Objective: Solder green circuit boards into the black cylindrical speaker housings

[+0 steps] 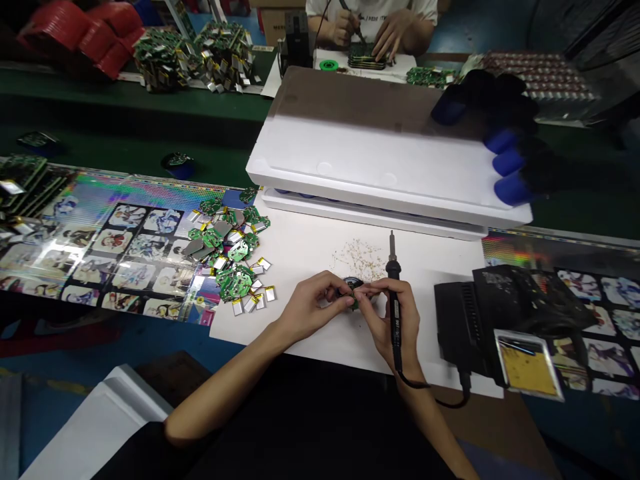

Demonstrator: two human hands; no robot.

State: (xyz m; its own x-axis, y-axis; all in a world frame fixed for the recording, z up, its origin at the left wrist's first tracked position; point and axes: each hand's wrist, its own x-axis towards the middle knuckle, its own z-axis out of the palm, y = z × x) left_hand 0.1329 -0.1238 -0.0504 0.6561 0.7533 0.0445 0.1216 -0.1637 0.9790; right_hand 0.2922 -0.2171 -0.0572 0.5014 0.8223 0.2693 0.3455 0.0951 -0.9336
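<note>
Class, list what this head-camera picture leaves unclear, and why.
- Small green piece: head view, partly covered by fingers of the left hand and right hand.
- Scattered yellowish specks: head view, too small to identify.
- White-shirted co-worker: head view, head cut off by top edge.

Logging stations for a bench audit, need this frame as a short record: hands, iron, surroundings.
left hand: fingers at a small green part
right hand: fingers at the same part, also holding a soldering iron
iron tip: pointed away from the wearer, off the part
left side: heap of green boards
right side: black unit
beyond hands: scattered yellowish bits, white foam slab
across bench: another person's hand
</note>
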